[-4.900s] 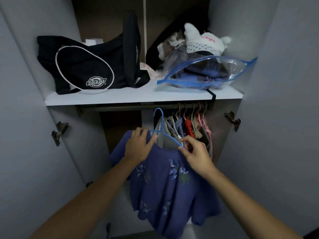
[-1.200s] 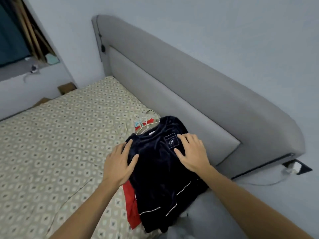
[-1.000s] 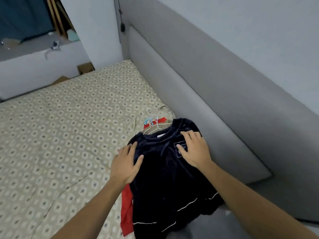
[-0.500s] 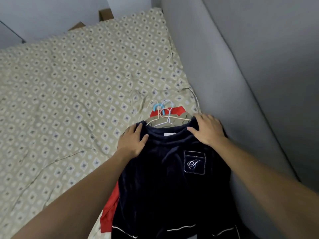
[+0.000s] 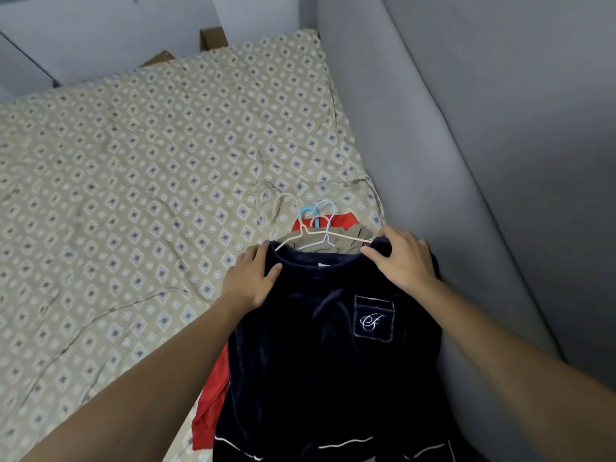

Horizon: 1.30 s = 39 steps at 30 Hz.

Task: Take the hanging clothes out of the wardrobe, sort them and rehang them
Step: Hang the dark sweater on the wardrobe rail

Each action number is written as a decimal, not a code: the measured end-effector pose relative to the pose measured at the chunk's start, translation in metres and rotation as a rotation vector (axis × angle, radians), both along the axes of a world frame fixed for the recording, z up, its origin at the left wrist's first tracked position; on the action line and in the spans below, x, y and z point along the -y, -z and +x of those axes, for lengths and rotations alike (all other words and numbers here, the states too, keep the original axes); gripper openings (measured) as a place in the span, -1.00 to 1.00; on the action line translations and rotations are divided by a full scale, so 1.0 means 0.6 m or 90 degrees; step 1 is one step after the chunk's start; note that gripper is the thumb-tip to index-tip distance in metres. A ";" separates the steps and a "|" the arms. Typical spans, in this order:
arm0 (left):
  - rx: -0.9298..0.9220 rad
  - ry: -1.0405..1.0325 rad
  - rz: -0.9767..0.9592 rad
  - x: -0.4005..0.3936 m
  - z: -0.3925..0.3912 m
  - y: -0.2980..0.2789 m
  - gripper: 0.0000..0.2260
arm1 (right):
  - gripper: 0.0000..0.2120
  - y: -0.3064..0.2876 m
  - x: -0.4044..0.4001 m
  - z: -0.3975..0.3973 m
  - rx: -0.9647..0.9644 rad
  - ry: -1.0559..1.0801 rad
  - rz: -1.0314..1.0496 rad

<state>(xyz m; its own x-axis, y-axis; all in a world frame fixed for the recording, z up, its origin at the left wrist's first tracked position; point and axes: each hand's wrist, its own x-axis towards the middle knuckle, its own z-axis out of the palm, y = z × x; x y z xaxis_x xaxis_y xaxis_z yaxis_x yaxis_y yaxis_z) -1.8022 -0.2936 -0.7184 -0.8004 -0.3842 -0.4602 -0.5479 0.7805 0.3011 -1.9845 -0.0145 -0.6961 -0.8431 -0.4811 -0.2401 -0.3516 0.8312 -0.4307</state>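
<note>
A navy velvet top [image 5: 326, 355] with a white embroidered pocket lies on top of a pile of clothes at the bed's right edge. My left hand [image 5: 250, 278] rests flat on its left shoulder. On the right shoulder sits my right hand [image 5: 400, 258], its thumb near the collar. Under the top show a red garment [image 5: 213, 408] and an olive one [image 5: 343, 240]. Several wire hangers [image 5: 315, 225], cream, white and blue, stick out above the collar. The wardrobe is out of view.
The bed [image 5: 133, 195] with its beige diamond-patterned sheet stretches to the left and back. A grey padded headboard [image 5: 416, 161] runs along the right, right beside the pile. Brown boxes [image 5: 213, 38] stand past the far edge of the bed.
I have turned from the wardrobe to the bed. Both hands slid up the navy top from its chest to its shoulders, and my view has dropped closer to the pile.
</note>
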 end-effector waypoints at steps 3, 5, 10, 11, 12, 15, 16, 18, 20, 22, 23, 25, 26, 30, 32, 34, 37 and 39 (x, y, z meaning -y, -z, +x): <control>-0.035 0.007 0.035 0.005 0.015 -0.039 -0.43 | -0.65 -0.051 -0.018 0.031 -0.008 0.063 -0.073; -0.060 0.022 0.052 0.007 0.032 -0.067 -0.49 | -0.66 -0.091 -0.035 0.055 -0.007 0.109 -0.110; -0.194 0.068 0.131 0.004 0.092 -0.148 -0.76 | -0.72 -0.196 -0.081 0.137 0.045 0.155 -0.132; -0.227 0.073 0.147 0.001 0.104 -0.167 -0.79 | -0.74 -0.219 -0.090 0.158 0.046 0.144 -0.131; -0.263 0.075 0.159 0.000 0.119 -0.186 -0.79 | -0.77 -0.245 -0.097 0.185 0.040 0.131 -0.134; -0.352 0.106 0.185 -0.011 0.163 -0.257 -0.76 | -0.85 -0.329 -0.113 0.281 -0.031 0.094 -0.159; -0.378 0.133 0.188 -0.018 0.179 -0.282 -0.75 | -0.86 -0.358 -0.117 0.320 -0.068 0.094 -0.159; -0.429 0.180 0.193 -0.032 0.214 -0.336 -0.78 | -0.88 -0.416 -0.120 0.401 -0.144 0.133 -0.160; -0.488 0.215 0.188 -0.040 0.249 -0.393 -0.83 | -0.89 -0.475 -0.124 0.481 -0.203 0.192 -0.180; -0.552 0.263 0.188 -0.049 0.276 -0.449 -0.85 | -0.90 -0.534 -0.131 0.555 -0.254 0.229 -0.199; -0.578 0.295 0.189 -0.056 0.288 -0.479 -0.86 | -0.91 -0.563 -0.138 0.591 -0.278 0.247 -0.203; -0.612 0.358 0.193 -0.077 0.304 -0.536 -0.84 | -0.91 -0.617 -0.153 0.660 -0.316 0.285 -0.206; -0.628 0.390 0.191 -0.091 0.311 -0.564 -0.82 | -0.90 -0.642 -0.162 0.694 -0.333 0.306 -0.208; -0.691 0.520 0.185 -0.176 0.348 -0.664 -0.79 | -0.92 -0.728 -0.201 0.833 -0.398 0.399 -0.217; -0.717 0.586 0.206 -0.227 0.378 -0.705 -0.82 | -0.93 -0.760 -0.221 0.903 -0.423 0.444 -0.216; -0.740 0.655 0.212 -0.279 0.417 -0.739 -0.82 | -0.92 -0.782 -0.242 0.978 -0.450 0.487 -0.211; -0.770 0.740 0.211 -0.354 0.486 -0.779 -0.80 | -0.90 -0.802 -0.276 1.107 -0.471 0.571 -0.218; -0.800 0.785 0.215 -0.401 0.536 -0.800 -0.79 | -0.85 -0.808 -0.296 1.197 -0.478 0.625 -0.217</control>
<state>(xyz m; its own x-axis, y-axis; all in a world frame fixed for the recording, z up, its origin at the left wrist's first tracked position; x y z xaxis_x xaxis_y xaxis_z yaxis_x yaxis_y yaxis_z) -1.4807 -0.0531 -0.2385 -0.4204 0.6171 0.6651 0.9045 0.3433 0.2531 -1.2662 0.1631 -0.2114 -0.7516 0.4744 0.4582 0.0953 0.7656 -0.6362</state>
